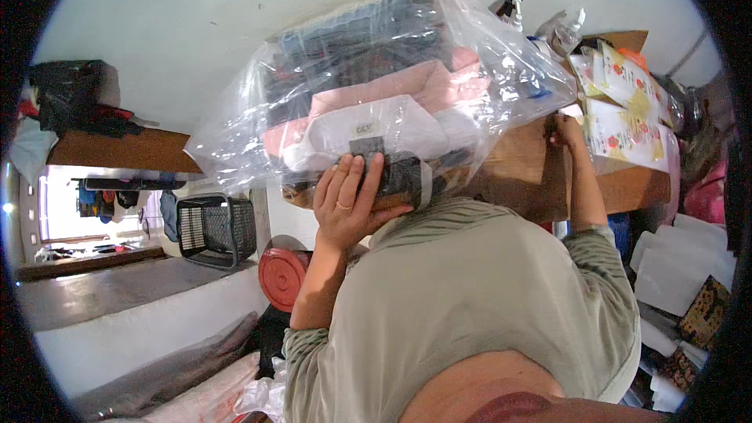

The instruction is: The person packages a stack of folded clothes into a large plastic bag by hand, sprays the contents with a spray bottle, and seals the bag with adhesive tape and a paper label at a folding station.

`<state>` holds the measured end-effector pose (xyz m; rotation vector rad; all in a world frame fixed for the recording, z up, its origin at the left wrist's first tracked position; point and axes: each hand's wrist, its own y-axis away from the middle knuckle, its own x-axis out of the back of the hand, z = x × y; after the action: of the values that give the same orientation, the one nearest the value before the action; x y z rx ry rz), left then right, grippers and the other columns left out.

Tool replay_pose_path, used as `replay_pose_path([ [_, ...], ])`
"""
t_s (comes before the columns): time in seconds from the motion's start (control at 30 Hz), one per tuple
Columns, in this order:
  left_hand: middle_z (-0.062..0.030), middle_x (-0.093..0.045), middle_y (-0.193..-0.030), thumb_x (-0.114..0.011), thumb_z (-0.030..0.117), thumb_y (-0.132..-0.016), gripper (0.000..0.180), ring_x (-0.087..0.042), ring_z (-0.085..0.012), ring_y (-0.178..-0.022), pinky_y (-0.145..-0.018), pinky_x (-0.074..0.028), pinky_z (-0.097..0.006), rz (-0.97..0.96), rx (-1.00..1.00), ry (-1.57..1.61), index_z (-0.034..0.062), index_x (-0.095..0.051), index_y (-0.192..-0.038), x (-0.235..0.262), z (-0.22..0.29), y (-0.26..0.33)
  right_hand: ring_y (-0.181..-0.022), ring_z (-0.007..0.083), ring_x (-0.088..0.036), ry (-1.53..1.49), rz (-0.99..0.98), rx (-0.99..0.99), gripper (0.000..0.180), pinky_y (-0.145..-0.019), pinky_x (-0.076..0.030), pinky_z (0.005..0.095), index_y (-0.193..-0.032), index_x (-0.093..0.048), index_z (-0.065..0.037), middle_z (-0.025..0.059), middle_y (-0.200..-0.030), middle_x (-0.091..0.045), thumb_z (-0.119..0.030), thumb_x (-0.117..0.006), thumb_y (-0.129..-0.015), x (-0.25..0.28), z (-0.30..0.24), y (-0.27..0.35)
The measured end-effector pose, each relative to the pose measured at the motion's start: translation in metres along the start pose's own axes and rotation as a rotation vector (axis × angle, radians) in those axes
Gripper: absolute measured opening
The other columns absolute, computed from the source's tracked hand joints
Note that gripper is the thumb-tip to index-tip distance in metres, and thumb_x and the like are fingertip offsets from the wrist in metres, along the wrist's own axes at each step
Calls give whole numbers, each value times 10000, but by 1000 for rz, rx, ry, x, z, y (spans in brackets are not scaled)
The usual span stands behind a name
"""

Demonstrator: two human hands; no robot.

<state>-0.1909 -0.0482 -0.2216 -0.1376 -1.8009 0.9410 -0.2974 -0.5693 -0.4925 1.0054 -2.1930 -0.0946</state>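
A person in a pale green top [470, 298] steadies a stack of folded clothes [372, 94], sheathed in a clear plastic bag [529, 82], directly before the body, beside a brown surface [509, 168]; the left grip [345, 204] lies with fingers extended against the stack's front, thumb spread along its lower edge, pressing rather than closed round it; whether plastic lies between is hard to tell; the right grip [570, 131] reaches past the bag's right side near white packets [627, 137], its fingers partly hidden, so whether it grasps anything cannot be told; the step in hand appears to be bracing the bagged clothes while the other arm reaches; any next move would seem to call for firm left-side support, lest the loose stack slump.
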Motion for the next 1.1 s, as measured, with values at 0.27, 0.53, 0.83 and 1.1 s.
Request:
replay_pose_path([
  [0.27,-73,-502,-1160,-683,562,-609,730,-500,-235,-1066,-882,-395,-375,62,6,92,83,-576,-1149,-5,1,-4,-425,108,-485,-600,-112,376,388,-385,-411,234,-743,-479,-78,58,-619,-531,-438,-458,-885,107,-244,164],
  [0.53,-68,-500,-1147,-678,540,-631,716,-503,-239,-1042,-884,-391,-377,88,-5,129,128,-537,-1199,-12,2,-6,-429,140,-554,73,-726,707,430,-399,-443,225,-721,-522,-11,75,-582,-558,-363,-387,-928,74,-399,297],
  [0.83,-75,-458,-1092,-688,519,-636,754,-490,-246,-1042,-862,-422,-381,139,-40,158,71,-491,-1210,-13,-2,-4,-504,144,-598,798,-917,689,435,-480,-475,265,-741,-567,-3,68,-586,-579,-356,-392,-926,-10,-443,312],
  [1.1,-80,-445,-1075,-694,516,-632,742,-472,-219,-1058,-890,-420,-352,137,-41,139,50,-517,-1181,-10,-1,-5,-448,155,-579,959,-910,684,402,-477,-474,286,-762,-574,9,68,-547,-568,-315,-396,-922,-25,-442,304],
])
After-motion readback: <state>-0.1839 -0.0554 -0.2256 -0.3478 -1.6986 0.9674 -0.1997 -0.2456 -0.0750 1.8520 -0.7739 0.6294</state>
